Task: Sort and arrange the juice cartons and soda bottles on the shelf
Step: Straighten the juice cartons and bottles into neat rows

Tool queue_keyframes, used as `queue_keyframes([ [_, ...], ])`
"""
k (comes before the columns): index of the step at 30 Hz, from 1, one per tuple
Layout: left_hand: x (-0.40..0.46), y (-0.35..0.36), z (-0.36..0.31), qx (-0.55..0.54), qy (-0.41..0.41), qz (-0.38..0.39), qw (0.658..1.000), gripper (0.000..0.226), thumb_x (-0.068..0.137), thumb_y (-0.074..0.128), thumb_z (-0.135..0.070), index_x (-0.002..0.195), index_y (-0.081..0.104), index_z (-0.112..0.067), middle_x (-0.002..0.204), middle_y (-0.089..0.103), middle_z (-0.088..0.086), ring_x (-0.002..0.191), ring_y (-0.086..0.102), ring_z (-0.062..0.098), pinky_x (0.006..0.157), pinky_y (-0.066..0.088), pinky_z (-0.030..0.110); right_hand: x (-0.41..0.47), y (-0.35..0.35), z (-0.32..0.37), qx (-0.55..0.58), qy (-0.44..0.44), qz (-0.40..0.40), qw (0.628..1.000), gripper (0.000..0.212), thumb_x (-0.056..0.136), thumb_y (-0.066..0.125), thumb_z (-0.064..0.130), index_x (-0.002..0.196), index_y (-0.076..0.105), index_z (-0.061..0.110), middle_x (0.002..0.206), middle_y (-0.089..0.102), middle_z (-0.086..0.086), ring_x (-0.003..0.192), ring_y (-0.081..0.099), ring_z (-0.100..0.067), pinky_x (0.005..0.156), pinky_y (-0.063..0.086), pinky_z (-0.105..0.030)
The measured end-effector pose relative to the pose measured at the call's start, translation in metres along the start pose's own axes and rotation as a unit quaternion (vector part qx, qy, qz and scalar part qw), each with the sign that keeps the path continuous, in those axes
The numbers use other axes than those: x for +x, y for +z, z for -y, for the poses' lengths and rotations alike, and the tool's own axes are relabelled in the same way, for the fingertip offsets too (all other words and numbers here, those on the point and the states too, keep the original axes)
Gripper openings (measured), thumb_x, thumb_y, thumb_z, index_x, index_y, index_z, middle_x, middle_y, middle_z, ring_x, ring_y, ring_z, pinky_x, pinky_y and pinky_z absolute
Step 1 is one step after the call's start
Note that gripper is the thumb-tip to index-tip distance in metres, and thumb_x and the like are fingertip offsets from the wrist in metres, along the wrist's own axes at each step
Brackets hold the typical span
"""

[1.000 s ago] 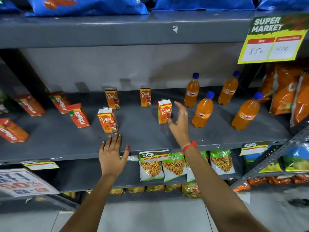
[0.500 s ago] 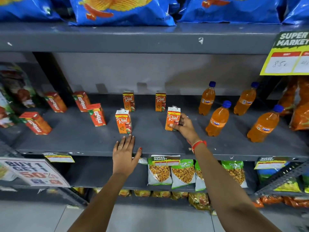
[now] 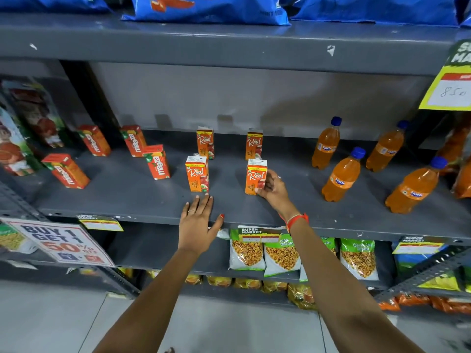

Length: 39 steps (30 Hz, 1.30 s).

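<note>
On the grey shelf (image 3: 127, 200) stand several orange Real juice cartons. My right hand (image 3: 274, 189) grips the front right Real carton (image 3: 255, 176) from its right side. Another front carton (image 3: 196, 174) stands just beyond my left hand (image 3: 197, 222), which lies flat and open on the shelf's front edge. Two more Real cartons (image 3: 205, 142) (image 3: 253, 145) stand at the back. Several red Maaza cartons (image 3: 156, 161) (image 3: 66, 170) lean at the left. Several orange Fanta bottles (image 3: 342, 175) (image 3: 326, 143) with blue caps stand at the right.
Blue chip bags (image 3: 204, 8) fill the shelf above. Snack packets (image 3: 280, 253) hang on the shelf below. A "Buy 1 Get 1" sign (image 3: 60, 242) sticks out at the lower left, and a yellow price card (image 3: 448, 90) at the upper right. Orange snack bags (image 3: 461, 159) crowd the right end.
My right hand reached from open air to the front right Real carton and closed on it. My left hand stayed flat on the shelf edge. The camera view shifted to the left.
</note>
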<state>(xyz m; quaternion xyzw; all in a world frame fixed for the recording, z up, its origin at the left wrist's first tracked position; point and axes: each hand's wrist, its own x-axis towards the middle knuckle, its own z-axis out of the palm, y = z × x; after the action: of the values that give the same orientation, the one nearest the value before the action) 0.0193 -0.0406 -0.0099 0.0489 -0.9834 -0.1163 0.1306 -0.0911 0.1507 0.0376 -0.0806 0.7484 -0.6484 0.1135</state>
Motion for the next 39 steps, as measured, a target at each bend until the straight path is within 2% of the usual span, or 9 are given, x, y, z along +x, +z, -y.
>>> queue_keyframes([
  [5, -0.012, -0.008, 0.026, 0.031, 0.034, 0.013, 0.999, 0.070, 0.089, 0.011, -0.058, 0.137, 0.036, -0.013, 0.144, 0.041, 0.006, 0.135, 0.033, 0.022, 0.112, 0.018, 0.040, -0.032, 0.029, -0.013, 0.078, -0.001, -0.225, 0.971, 0.058, 0.075, 0.050, -0.022, 0.124, 0.047, 0.008, 0.126, 0.051, -0.014, 0.121, 0.048, -0.026, 0.102, 0.041, -0.033],
  [8, -0.023, -0.018, 0.060, 0.055, 0.043, 0.028, 0.997, 0.065, 0.091, 0.011, -0.055, 0.139, 0.032, -0.016, 0.145, 0.040, 0.002, 0.136, 0.032, 0.019, 0.115, 0.012, 0.036, -0.061, 0.073, -0.018, 0.074, -0.060, -0.308, 0.946, 0.048, 0.072, 0.040, -0.022, 0.099, 0.055, 0.015, 0.098, 0.055, -0.012, 0.091, 0.055, -0.023, 0.082, 0.048, -0.033],
  [11, -0.027, -0.034, 0.102, 0.061, 0.011, 0.028, 0.998, 0.068, 0.091, 0.008, -0.056, 0.137, 0.035, -0.013, 0.142, 0.044, 0.005, 0.134, 0.036, 0.022, 0.111, 0.009, 0.036, -0.070, 0.124, -0.009, 0.013, -0.123, -0.243, 0.962, 0.051, 0.071, 0.041, -0.019, 0.086, 0.055, 0.029, 0.092, 0.055, -0.013, 0.079, 0.053, -0.011, 0.073, 0.046, -0.025],
  [15, -0.033, -0.055, 0.167, 0.054, -0.050, 0.019, 0.997, 0.075, 0.089, 0.004, -0.059, 0.137, 0.037, -0.011, 0.142, 0.044, 0.010, 0.133, 0.036, 0.026, 0.111, 0.012, 0.038, -0.049, 0.181, 0.010, -0.064, -0.143, -0.124, 0.980, 0.042, 0.075, 0.045, -0.015, 0.101, 0.059, 0.015, 0.102, 0.057, -0.004, 0.084, 0.054, -0.002, 0.077, 0.044, -0.007],
  [19, -0.033, -0.075, 0.225, 0.068, -0.074, 0.027, 0.995, 0.083, 0.085, -0.002, -0.063, 0.138, 0.035, -0.010, 0.144, 0.041, 0.010, 0.134, 0.035, 0.025, 0.111, 0.022, 0.046, -0.010, 0.234, 0.013, -0.087, -0.120, -0.017, 0.989, 0.047, 0.085, 0.049, -0.008, 0.130, 0.044, 0.004, 0.128, 0.052, -0.015, 0.111, 0.054, -0.023, 0.097, 0.045, -0.035],
  [23, -0.028, -0.085, 0.266, 0.070, -0.071, 0.033, 0.994, 0.085, 0.085, -0.003, -0.064, 0.138, 0.033, -0.008, 0.145, 0.039, 0.011, 0.135, 0.032, 0.026, 0.112, 0.018, 0.046, 0.027, 0.267, 0.021, -0.104, -0.098, -0.048, 0.989, 0.069, 0.086, 0.058, 0.002, 0.144, 0.020, 0.002, 0.149, 0.033, -0.018, 0.139, 0.030, -0.030, 0.116, 0.023, -0.033],
  [27, -0.028, -0.081, 0.285, 0.050, -0.040, 0.036, 0.997, 0.077, 0.087, -0.001, -0.060, 0.139, 0.031, -0.012, 0.145, 0.039, 0.007, 0.136, 0.031, 0.024, 0.113, 0.008, 0.037, 0.063, 0.277, 0.030, -0.052, -0.102, -0.053, 0.992, 0.072, 0.084, 0.062, 0.004, 0.144, 0.023, 0.009, 0.136, 0.050, -0.017, 0.122, 0.050, -0.026, 0.105, 0.041, -0.038],
  [32, -0.028, -0.076, 0.287, 0.016, -0.029, 0.014, 0.999, 0.068, 0.091, 0.007, -0.056, 0.137, 0.034, -0.014, 0.144, 0.041, 0.005, 0.134, 0.034, 0.023, 0.111, 0.009, 0.036, 0.074, 0.275, 0.036, 0.032, -0.080, -0.035, 0.996, 0.056, 0.082, 0.062, -0.002, 0.132, 0.037, 0.007, 0.117, 0.054, -0.006, 0.104, 0.054, -0.017, 0.073, 0.049, -0.009],
  [39, -0.027, -0.072, 0.295, 0.001, -0.017, -0.002, 1.000, 0.068, 0.090, 0.009, -0.058, 0.139, 0.032, -0.017, 0.146, 0.038, 0.002, 0.137, 0.028, 0.020, 0.111, 0.004, 0.033, 0.066, 0.304, 0.038, 0.065, -0.087, -0.038, 0.993, 0.054, 0.079, 0.066, -0.003, 0.127, 0.043, 0.005, 0.115, 0.057, -0.007, 0.103, 0.058, -0.016, 0.080, 0.053, -0.014],
])
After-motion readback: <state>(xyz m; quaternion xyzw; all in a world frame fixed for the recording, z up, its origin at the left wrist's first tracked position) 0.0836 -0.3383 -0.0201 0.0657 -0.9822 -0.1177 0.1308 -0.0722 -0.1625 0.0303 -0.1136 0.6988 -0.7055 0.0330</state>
